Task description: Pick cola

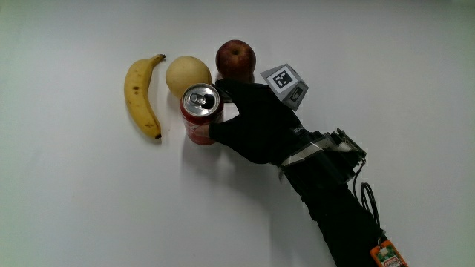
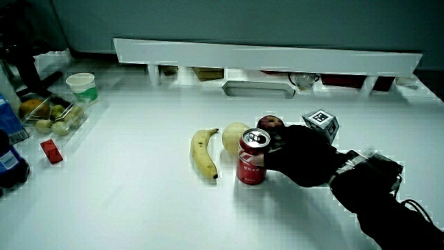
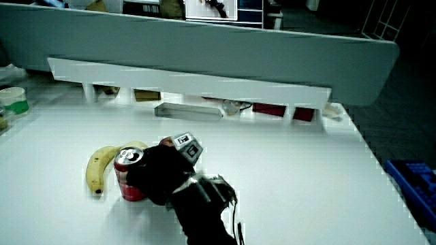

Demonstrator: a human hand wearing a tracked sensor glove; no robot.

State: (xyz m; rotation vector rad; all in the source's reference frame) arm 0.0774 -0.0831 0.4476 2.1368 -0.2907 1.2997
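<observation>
The gloved hand (image 1: 256, 122) is wrapped around the side of the red cola can (image 1: 201, 113), fingers curled against it, and the can stands upright on the white table (image 1: 89, 208). The patterned cube (image 1: 285, 83) sits on the hand's back. A pale round fruit (image 1: 187, 74) and a red apple (image 1: 235, 58) lie just beside the can, farther from the person, and a banana (image 1: 141, 96) lies near it

The hand (image 1: 256, 122) wears a black glove with a patterned cube (image 1: 285, 84), black sleeve (image 1: 341, 215), wrist cables.
</observation>
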